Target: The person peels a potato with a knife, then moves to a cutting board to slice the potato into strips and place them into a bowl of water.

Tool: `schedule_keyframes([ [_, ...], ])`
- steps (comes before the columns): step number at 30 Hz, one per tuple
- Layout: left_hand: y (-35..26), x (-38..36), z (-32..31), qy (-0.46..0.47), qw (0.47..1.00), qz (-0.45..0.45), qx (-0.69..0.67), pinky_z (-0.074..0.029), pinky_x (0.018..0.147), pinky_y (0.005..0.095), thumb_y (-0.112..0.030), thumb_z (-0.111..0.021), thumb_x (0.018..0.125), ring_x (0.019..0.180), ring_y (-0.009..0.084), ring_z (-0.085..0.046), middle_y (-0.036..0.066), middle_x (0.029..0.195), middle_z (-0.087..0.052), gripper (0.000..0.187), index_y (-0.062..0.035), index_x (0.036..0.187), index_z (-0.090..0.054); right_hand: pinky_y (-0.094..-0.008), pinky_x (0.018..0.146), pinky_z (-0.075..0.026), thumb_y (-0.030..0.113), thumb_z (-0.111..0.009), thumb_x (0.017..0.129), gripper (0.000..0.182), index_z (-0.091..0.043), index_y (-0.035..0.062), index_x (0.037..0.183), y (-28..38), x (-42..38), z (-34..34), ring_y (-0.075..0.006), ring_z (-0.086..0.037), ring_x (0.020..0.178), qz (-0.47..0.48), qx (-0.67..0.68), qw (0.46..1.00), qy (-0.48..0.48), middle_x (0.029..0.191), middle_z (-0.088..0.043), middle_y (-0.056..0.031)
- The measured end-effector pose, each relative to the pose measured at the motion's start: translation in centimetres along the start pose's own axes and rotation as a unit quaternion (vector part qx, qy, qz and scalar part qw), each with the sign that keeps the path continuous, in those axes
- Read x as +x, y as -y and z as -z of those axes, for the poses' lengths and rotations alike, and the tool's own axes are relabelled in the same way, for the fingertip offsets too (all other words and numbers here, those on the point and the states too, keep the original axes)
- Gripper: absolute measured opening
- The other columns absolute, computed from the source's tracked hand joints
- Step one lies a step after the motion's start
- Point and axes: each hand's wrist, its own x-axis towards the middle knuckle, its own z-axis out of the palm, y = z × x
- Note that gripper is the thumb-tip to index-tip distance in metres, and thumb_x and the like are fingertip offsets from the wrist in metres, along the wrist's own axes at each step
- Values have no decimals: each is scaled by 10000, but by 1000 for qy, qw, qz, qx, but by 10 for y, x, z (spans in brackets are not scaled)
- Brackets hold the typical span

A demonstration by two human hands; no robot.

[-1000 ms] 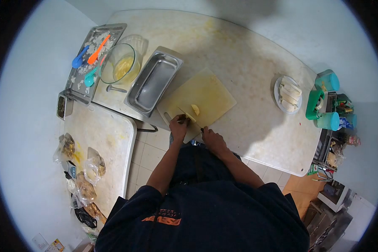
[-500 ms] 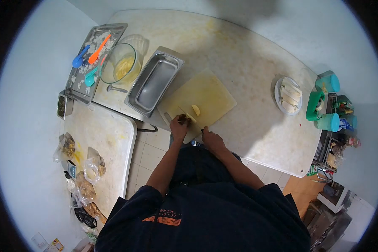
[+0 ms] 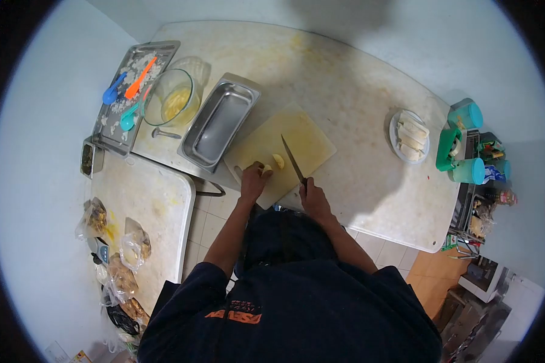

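My right hand (image 3: 315, 201) grips a knife (image 3: 292, 157) by its dark handle, the long blade slanting away from me over the pale cutting board (image 3: 312, 136). At the board's near left part, my left hand (image 3: 255, 180) has its fingers closed around a pale yellow piece of food (image 3: 267, 169), partly hidden by them. Just right of those fingers, another pale yellow piece (image 3: 278, 161) lies loose on the board. An oblong steel pan (image 3: 219, 124) stands beside the board's left edge.
To the left are a glass bowl (image 3: 191, 100) with yellow contents and a metal tray (image 3: 118, 136) bearing white bits and coloured spoons. A white plate (image 3: 394, 142) of pale long pieces sits rightward, near turquoise-lidded jars (image 3: 468, 171). Bagged food (image 3: 123, 275) lies on the lower-left table.
The knife has swung up and right, away from the piece in my left hand, and its blade now shows fully. My left hand has shifted slightly left.
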Motion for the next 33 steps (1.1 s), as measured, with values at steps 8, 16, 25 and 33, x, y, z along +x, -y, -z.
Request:
schedule_keyframes([
  [8, 3, -21, -5, -110, 936, 195, -271, -565, 465, 339, -144, -706, 853, 596, 240, -682, 221, 768, -640, 340, 46, 1079, -537, -557, 634, -490, 297, -456, 980, 308, -398, 4, 1055, 17, -1, -4, -465, -618, 728, 44, -16, 997, 61, 759, -617, -274],
  [16, 8, -42, 3, -150, 952, 157, -218, -568, 557, 324, -168, -662, 892, 649, 228, -692, 155, 833, -667, 294, 30, 1097, -588, -551, 658, -504, 278, -442, 982, 288, -406, -1, 1041, 31, -3, -15, -459, -627, 742, 95, -76, 987, 108, 804, -628, -273],
  [25, 8, -31, -16, -198, 960, 153, -122, -551, 693, 353, -220, -703, 837, 734, 260, -706, 171, 845, -715, 294, -6, 1037, -684, -526, 680, -538, 277, -442, 982, 293, -415, 7, 1092, 37, -7, -22, -446, -651, 768, 81, -123, 980, 133, 887, -640, -259],
  [33, 11, -31, -16, -211, 962, 151, -86, -556, 722, 351, -212, -715, 825, 754, 270, -711, 172, 838, -717, 284, -1, 1015, -693, -548, 610, -513, 238, -460, 961, 249, -419, 6, 1043, 32, -8, -30, -457, -635, 712, 120, -148, 978, 90, 807, -640, -268],
])
